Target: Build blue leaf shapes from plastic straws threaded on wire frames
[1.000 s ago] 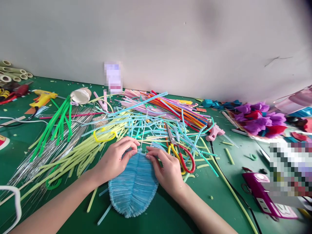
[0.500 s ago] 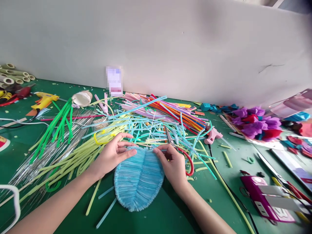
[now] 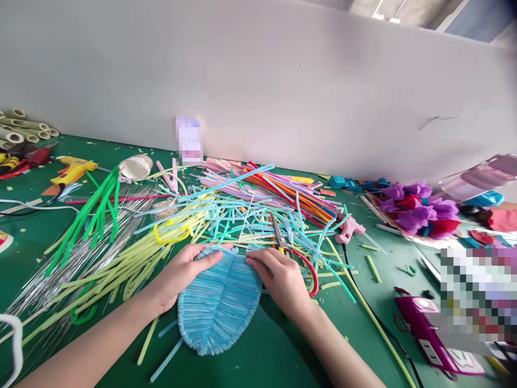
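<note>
A blue leaf made of pipe cleaners [image 3: 220,307] hangs between my hands, its rounded fringed end toward me and a centre rib down its middle. A thin wire stem [image 3: 245,221] rises from its far end. My left hand [image 3: 188,272] grips the leaf's far left edge, thumb on top and fingers behind. At the far right edge, my right hand [image 3: 280,275] pinches it between thumb and fingertips. Red-handled scissors [image 3: 311,272] lie just beyond my right hand, partly hidden by it.
Loose pipe cleaners [image 3: 278,188] in many colours cover the table's middle. Thin wires [image 3: 81,237] lie left, near a yellow glue gun [image 3: 75,170]. At right are a pink glue gun [image 3: 348,230], purple and red flowers [image 3: 422,210] and a magenta power strip [image 3: 434,334].
The leaf has shifted a little left and tilted, with both hands moving along. My left fingers, spread before, are now tucked behind the leaf. The camera view has tipped slightly.
</note>
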`<state>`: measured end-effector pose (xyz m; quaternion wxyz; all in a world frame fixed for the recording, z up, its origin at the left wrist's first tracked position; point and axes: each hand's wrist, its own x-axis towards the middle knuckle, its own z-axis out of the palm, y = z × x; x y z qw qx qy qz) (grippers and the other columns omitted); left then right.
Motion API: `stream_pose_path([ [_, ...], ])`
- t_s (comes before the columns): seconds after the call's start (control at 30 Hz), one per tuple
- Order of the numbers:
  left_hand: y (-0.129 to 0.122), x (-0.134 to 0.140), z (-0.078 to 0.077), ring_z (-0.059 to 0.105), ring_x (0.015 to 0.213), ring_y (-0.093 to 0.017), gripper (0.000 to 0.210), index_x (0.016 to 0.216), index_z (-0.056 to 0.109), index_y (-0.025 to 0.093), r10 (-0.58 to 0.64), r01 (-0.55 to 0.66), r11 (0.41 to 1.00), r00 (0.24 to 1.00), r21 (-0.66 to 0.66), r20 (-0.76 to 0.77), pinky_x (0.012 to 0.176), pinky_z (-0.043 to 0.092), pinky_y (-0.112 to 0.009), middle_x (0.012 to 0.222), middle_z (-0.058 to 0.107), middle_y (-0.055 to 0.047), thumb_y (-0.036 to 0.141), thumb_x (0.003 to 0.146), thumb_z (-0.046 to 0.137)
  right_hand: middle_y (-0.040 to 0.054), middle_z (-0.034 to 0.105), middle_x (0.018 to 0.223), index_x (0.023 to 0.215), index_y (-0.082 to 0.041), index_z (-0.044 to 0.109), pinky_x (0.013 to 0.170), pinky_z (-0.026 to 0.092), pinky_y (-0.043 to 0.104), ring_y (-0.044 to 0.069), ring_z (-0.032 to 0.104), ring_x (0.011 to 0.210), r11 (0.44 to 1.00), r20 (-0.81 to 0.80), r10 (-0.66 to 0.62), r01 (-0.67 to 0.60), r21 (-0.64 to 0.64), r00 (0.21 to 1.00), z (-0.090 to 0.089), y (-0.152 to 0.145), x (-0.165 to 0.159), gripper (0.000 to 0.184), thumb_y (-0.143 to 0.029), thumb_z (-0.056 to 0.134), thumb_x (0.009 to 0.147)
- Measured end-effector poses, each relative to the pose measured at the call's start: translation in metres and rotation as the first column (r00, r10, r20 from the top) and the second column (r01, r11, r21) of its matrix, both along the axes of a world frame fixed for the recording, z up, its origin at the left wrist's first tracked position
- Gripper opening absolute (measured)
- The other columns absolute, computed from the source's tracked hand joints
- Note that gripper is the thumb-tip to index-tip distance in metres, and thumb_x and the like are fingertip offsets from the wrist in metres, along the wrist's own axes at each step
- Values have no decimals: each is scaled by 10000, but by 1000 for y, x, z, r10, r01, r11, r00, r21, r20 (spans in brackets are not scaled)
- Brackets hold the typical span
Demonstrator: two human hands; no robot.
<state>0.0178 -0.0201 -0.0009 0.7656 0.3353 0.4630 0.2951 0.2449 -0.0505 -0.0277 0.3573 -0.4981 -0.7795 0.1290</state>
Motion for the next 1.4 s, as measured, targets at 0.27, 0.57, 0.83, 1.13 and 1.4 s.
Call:
stream_pose_path([
  [0.27,-2,3,-6,746,953,-326,511,1194,728,184,-32,34,996,999,83,-27,873,566,-419,1027,801,-115,471,776,786,102,660,962,1030,-197,669,718,545,334,221,590,856,975,267,-115,58,215,957,-5,-4,-9,278,-55,436,972],
  [0.57,-6,4,-4,737,925,-289,469,1199,719,200,-4,9,992,999,122,-44,818,556,-354,1003,802,-80,470,818,750,101,664,1031,1164,-203,597,804,551,337,209,607,882,967,168,6,-49,250,986,0,-11,-10,358,3,404,944],
  [0.83,-5,4,-4,742,918,-287,429,1162,738,194,-19,19,995,1000,102,-2,829,560,-358,987,802,-81,436,810,767,70,690,1005,1241,-249,590,803,572,315,190,659,897,983,-41,47,-39,178,998,-1,-10,-19,315,-98,481,987],
  [1.13,-2,2,-7,767,806,-260,319,1083,760,202,51,-50,999,995,-19,87,800,596,-373,877,811,-64,338,796,800,56,724,946,1164,-241,665,816,545,352,210,632,900,990,-150,-37,56,125,988,0,-6,-15,262,-120,539,968],
  [1.4,-3,1,-3,771,791,-257,266,1061,771,197,20,-20,1000,992,-3,126,795,606,-376,867,813,-64,309,820,780,47,739,916,1030,-215,724,677,507,297,191,635,768,909,-372,-273,112,-401,887,8,-6,-14,266,-434,656,895],
])
